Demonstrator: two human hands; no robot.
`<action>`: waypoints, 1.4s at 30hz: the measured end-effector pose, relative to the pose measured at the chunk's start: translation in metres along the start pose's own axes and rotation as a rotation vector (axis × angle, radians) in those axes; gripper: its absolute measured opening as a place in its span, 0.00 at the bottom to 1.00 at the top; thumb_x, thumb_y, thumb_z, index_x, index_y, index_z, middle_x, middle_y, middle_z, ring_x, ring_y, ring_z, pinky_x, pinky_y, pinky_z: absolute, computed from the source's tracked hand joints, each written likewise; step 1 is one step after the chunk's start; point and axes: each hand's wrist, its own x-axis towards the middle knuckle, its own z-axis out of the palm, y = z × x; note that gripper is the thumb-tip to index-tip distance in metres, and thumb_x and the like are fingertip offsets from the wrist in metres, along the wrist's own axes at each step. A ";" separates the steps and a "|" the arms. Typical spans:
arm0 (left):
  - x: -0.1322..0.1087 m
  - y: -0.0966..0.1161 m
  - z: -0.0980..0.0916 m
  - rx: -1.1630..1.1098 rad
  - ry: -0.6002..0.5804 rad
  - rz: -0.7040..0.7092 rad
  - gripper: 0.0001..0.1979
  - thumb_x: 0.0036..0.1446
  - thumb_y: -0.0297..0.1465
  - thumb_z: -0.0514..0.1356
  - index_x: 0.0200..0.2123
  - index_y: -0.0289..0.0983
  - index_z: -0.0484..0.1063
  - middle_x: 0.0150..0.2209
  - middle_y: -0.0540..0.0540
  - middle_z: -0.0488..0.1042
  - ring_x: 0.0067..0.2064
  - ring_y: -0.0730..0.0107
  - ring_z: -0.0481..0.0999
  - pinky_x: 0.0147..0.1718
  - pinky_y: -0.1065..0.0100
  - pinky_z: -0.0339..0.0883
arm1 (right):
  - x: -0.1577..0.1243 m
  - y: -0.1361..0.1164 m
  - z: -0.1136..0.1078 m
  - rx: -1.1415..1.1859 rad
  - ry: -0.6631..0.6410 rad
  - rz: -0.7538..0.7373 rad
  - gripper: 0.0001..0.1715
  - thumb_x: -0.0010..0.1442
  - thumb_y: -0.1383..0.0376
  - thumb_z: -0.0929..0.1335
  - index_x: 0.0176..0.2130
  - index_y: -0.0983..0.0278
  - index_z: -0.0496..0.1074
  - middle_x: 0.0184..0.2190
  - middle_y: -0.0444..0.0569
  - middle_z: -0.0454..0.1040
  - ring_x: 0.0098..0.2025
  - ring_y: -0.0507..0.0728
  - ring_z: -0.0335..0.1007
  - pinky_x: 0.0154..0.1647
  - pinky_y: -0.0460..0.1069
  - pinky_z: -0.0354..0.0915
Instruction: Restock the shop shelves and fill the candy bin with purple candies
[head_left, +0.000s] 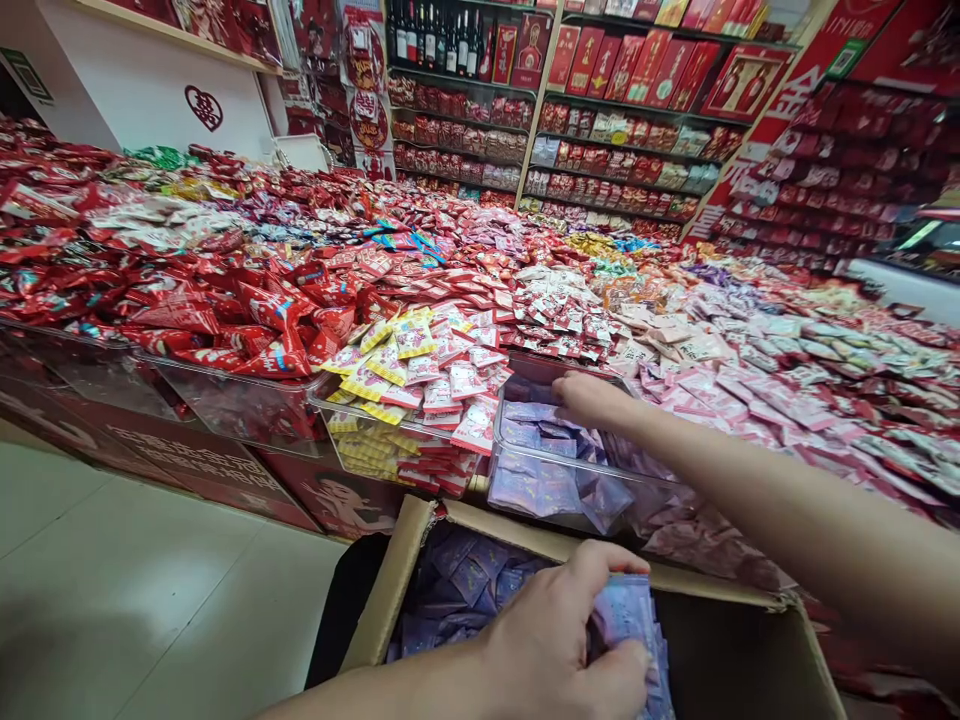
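My left hand is over an open cardboard box, its thumb and fingers closed around a stack of small purple packets. More purple packets lie in the left part of the box. Beyond the box, my right hand reaches into a clear plastic bin partly filled with the same kind of purple packets. Its fingers bend down out of sight, so whether it grips anything is hidden.
Left of that bin, another clear bin is heaped with yellow and pink packets. Red packets fill bins further left; pale pink packets spread to the right. Stocked shelves stand behind. Tiled floor shows at lower left.
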 end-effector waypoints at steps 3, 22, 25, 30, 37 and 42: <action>0.000 -0.005 0.001 -0.036 0.034 -0.002 0.28 0.47 0.27 0.55 0.53 0.39 0.56 0.23 0.55 0.62 0.23 0.76 0.60 0.23 0.74 0.55 | -0.039 -0.009 -0.034 0.117 0.127 0.021 0.15 0.57 0.62 0.62 0.41 0.66 0.71 0.38 0.53 0.74 0.39 0.57 0.69 0.37 0.47 0.62; 0.015 -0.007 0.012 -0.754 0.024 -0.104 0.29 0.50 0.33 0.63 0.52 0.36 0.52 0.30 0.50 0.69 0.26 0.80 0.64 0.27 0.74 0.55 | -0.199 -0.050 0.047 1.387 0.257 0.194 0.17 0.53 0.53 0.66 0.26 0.64 0.69 0.22 0.44 0.66 0.25 0.50 0.60 0.24 0.43 0.59; 0.017 -0.009 0.011 -0.716 0.034 -0.088 0.29 0.51 0.32 0.62 0.52 0.37 0.51 0.33 0.49 0.69 0.28 0.81 0.63 0.27 0.74 0.54 | -0.200 -0.055 0.053 1.515 0.239 0.173 0.14 0.52 0.55 0.68 0.32 0.63 0.71 0.28 0.46 0.71 0.29 0.52 0.65 0.29 0.45 0.63; 0.017 -0.007 0.011 -0.683 -0.039 -0.113 0.32 0.51 0.35 0.61 0.55 0.35 0.49 0.32 0.50 0.68 0.27 0.80 0.63 0.25 0.74 0.56 | -0.204 -0.061 0.064 1.616 0.340 0.283 0.14 0.50 0.56 0.70 0.26 0.65 0.70 0.22 0.43 0.65 0.25 0.49 0.58 0.24 0.43 0.58; 0.016 -0.006 0.013 -0.627 -0.017 -0.138 0.26 0.50 0.39 0.61 0.48 0.37 0.55 0.27 0.52 0.66 0.24 0.79 0.61 0.23 0.75 0.59 | -0.213 -0.072 0.065 1.882 0.410 0.538 0.15 0.48 0.56 0.72 0.29 0.63 0.69 0.18 0.39 0.61 0.20 0.46 0.51 0.19 0.42 0.51; 0.014 -0.005 0.014 -0.511 0.008 -0.165 0.18 0.50 0.33 0.61 0.42 0.36 0.58 0.25 0.53 0.65 0.24 0.80 0.61 0.24 0.75 0.54 | -0.211 -0.061 0.075 1.830 0.404 0.480 0.21 0.45 0.55 0.73 0.39 0.62 0.71 0.20 0.41 0.64 0.21 0.48 0.55 0.20 0.43 0.53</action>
